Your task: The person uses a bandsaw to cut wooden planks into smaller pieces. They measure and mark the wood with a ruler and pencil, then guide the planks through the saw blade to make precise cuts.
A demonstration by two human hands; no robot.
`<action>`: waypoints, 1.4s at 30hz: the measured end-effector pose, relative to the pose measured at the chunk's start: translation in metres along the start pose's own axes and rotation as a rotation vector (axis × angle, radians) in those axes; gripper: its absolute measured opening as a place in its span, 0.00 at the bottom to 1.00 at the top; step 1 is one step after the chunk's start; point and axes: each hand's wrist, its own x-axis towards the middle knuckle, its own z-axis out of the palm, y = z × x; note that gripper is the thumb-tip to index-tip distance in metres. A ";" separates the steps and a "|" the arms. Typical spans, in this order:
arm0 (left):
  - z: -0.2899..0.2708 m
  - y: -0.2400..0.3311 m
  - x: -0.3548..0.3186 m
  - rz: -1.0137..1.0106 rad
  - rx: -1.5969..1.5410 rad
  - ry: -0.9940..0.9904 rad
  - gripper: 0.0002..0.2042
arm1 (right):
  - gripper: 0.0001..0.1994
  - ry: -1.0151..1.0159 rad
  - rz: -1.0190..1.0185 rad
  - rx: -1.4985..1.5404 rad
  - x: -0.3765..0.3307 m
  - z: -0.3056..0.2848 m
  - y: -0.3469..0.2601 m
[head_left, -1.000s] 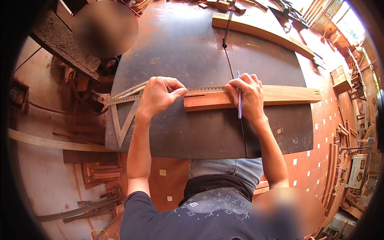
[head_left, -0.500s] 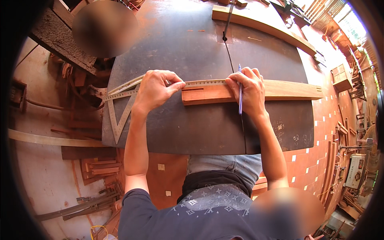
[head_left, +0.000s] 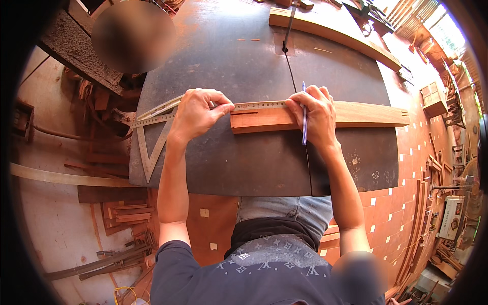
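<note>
— Both hands are pressing down, right?

— Yes. Left hand (head_left: 195,113) lies palm-down with fingers spread on the metal square (head_left: 155,133), its fingertips reaching onto the ruled blade near the left end of the wooden plank (head_left: 325,116). Right hand (head_left: 315,113) is closed around a blue pen (head_left: 304,114), held nearly upright across the plank, while its fingers also rest on the blade's right end.

— Where does all this sit?

— On a dark tabletop (head_left: 244,162), toward the middle. Nearest to the person is bare dark surface, split by a thin slot running away from them (it passes just under the right hand). Then comes the plank, lying left to right, its right end reaching past the table's right part. The square's blade lies along the plank's far edge, and its triangular frame hangs off to the left, near the table's left edge.

— And farther back?

— A second, longer wooden beam (head_left: 330,36) lies slanted at the far right. Scrap wood (head_left: 122,213) is heaped on the floor at the left.
</note>
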 end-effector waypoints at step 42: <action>0.000 0.002 -0.002 0.035 0.003 0.032 0.07 | 0.12 -0.405 0.416 0.530 0.036 0.016 -0.071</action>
